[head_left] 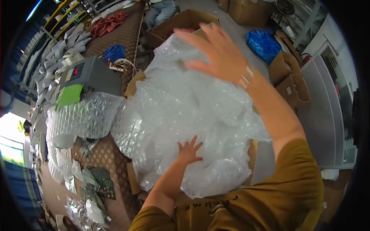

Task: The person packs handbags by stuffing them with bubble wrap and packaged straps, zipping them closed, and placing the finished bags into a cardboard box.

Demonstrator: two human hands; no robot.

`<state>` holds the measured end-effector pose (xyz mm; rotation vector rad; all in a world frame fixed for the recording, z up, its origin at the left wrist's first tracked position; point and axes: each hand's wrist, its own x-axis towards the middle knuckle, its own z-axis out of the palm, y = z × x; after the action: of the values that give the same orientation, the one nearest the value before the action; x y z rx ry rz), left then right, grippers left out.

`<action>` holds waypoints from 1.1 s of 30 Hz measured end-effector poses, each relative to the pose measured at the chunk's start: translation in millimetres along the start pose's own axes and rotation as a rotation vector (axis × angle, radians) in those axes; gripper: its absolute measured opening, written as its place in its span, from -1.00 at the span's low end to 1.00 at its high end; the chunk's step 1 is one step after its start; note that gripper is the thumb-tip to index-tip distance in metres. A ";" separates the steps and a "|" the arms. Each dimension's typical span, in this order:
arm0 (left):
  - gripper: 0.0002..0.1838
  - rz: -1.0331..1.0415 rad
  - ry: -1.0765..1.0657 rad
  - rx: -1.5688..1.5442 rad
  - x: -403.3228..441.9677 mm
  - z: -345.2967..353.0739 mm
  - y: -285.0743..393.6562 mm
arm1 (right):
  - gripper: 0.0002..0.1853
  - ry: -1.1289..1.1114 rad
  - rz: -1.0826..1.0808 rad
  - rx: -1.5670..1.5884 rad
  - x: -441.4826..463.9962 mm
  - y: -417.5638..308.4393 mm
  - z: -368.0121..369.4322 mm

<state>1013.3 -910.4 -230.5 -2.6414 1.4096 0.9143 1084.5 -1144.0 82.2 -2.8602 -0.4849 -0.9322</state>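
Observation:
A big heap of clear air-cushion film point(185, 100) fills the space in front of me, bulging over the cardboard box point(132, 179) whose edges show at its sides. My left hand point(189, 151) lies on the near part of the heap with its fingers spread. Higher up, my right hand point(221, 56) is stretched over the far part, fingers apart and slightly blurred, holding nothing. Whether it touches the film I cannot tell. A strip of inflated film point(86, 117) runs from the heap to a grey machine point(90, 77) with a red display and a green flap.
Behind the heap stands an open cardboard box point(189, 19), near a seated person's legs point(161, 13). To the right are a blue plastic bag point(264, 45) and brown boxes point(289, 82). A patterned table point(104, 158) on the left carries a dark keypad panel point(104, 183) and red cloth point(108, 24).

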 end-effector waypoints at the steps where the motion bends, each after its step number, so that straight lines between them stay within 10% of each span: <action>1: -0.11 -0.018 -0.006 0.003 0.0 -1.0 2.1 | -0.24 -0.041 0.092 -0.095 22.7 18.9 21.6; 8: -0.12 -0.083 -0.054 -0.022 15.1 16.0 4.1 | -0.11 -1.146 0.721 0.048 -167.4 100.5 272.5; 16: -0.21 -0.018 0.031 -0.355 98.9 154.8 -50.5 | -0.24 -1.394 0.879 0.038 -328.1 70.0 388.1; 27: -0.29 -0.182 -0.112 0.014 66.6 62.8 1.9 | -0.29 -1.579 0.610 -0.075 -139.8 48.6 176.5; 33: -0.25 -0.196 -0.004 -0.010 25.2 21.0 16.5 | -0.31 -0.740 0.454 0.149 -107.5 -13.6 11.5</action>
<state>1001.1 -933.6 -256.3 -2.7217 1.1227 0.9055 1004.5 -1157.9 9.5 -2.8894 0.0684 0.2375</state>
